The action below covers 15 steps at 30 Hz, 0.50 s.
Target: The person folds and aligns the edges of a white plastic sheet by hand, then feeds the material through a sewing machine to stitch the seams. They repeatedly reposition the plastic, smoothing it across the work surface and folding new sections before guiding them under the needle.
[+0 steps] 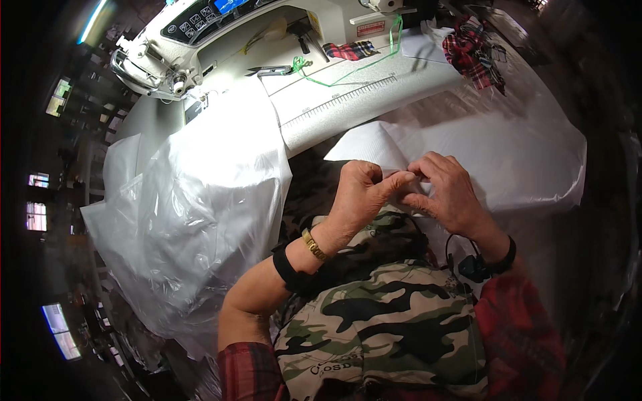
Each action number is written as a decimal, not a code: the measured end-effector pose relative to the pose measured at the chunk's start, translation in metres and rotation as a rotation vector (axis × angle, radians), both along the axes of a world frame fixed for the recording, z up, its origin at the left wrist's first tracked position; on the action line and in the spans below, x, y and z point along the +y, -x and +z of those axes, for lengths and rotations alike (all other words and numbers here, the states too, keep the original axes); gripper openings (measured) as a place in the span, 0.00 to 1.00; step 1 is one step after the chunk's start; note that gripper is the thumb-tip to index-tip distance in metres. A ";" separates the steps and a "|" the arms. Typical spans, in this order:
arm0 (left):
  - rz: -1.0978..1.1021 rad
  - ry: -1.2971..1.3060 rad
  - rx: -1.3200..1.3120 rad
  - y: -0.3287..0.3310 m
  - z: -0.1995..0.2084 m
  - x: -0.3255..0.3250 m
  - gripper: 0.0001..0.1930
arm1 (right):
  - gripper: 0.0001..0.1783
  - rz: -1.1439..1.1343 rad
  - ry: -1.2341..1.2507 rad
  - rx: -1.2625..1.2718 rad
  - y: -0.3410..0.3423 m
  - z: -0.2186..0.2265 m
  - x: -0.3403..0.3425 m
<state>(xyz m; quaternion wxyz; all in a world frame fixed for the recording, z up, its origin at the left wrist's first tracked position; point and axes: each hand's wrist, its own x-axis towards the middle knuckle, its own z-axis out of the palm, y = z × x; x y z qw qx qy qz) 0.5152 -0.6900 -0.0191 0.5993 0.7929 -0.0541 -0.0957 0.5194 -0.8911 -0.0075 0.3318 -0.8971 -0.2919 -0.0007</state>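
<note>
A white piece of fabric (372,145) hangs over the front edge of the sewing machine table, one pointed corner turned to the left. Close together at its near edge, my left hand (363,194) and my right hand (447,192) both pinch the cloth between thumb and fingers. The thumbs nearly meet, and the small bit of cloth between the fingertips is mostly hidden. Below the hands lies the camouflage apron (401,321) on my lap.
A sewing machine (221,30) stands at the back, with thread snips (271,71) and green cord (334,85) on its bed. White cloth under clear plastic (207,200) drapes at left. More white material (521,157) and plaid scraps (471,53) lie to the right.
</note>
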 end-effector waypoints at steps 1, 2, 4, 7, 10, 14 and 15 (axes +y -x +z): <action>-0.005 -0.049 -0.041 0.001 0.002 0.001 0.21 | 0.23 0.000 -0.001 -0.004 0.000 0.002 0.001; -0.005 -0.050 -0.045 0.000 -0.001 0.002 0.21 | 0.21 0.025 -0.022 0.031 -0.001 0.004 0.001; 0.004 0.008 -0.055 -0.001 -0.008 0.003 0.20 | 0.18 0.052 -0.043 0.065 0.000 0.003 0.001; -0.022 0.097 0.080 0.004 0.004 0.006 0.17 | 0.13 0.046 -0.138 0.200 0.003 -0.004 0.000; -0.094 0.330 0.119 0.008 -0.005 0.012 0.15 | 0.11 0.051 -0.180 0.288 0.004 -0.004 0.002; -0.155 0.226 0.170 0.009 0.003 0.026 0.15 | 0.11 0.048 -0.166 0.166 0.005 -0.004 0.004; -0.185 0.210 0.213 0.008 0.003 0.028 0.15 | 0.11 0.040 -0.167 0.155 0.005 -0.003 0.005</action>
